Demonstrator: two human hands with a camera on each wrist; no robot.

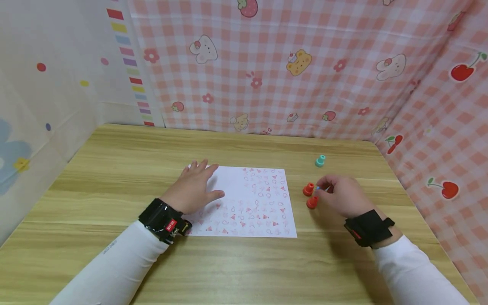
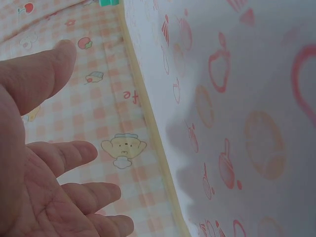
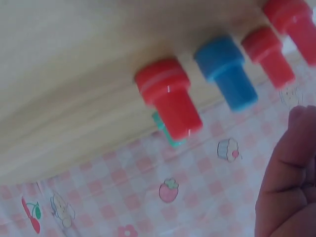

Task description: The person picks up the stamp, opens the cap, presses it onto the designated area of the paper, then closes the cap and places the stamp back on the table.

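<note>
My left hand [image 1: 196, 190] is spread above the left part of a white paper sheet [image 1: 230, 182] stamped with small red and pink pictures. In the left wrist view its fingers [image 2: 94, 192] are apart and hold nothing. My right hand [image 1: 341, 195] is at the small toy stamps, its fingers bent and a gap showing between thumb and forefinger. Just by these fingertips is a blue stamp [image 3: 228, 74]. Two red stamps [image 1: 309, 189] stand to their left; another red stamp [image 3: 170, 98] shows in the right wrist view, hidden by the hand in the head view.
A teal stamp [image 1: 320, 161] stands farther back on the wooden table [image 1: 244, 271]. Pink checked cloth [image 1: 259, 63] hangs behind the table and on the right side; a pale cloth [image 1: 57, 84] hangs on the left.
</note>
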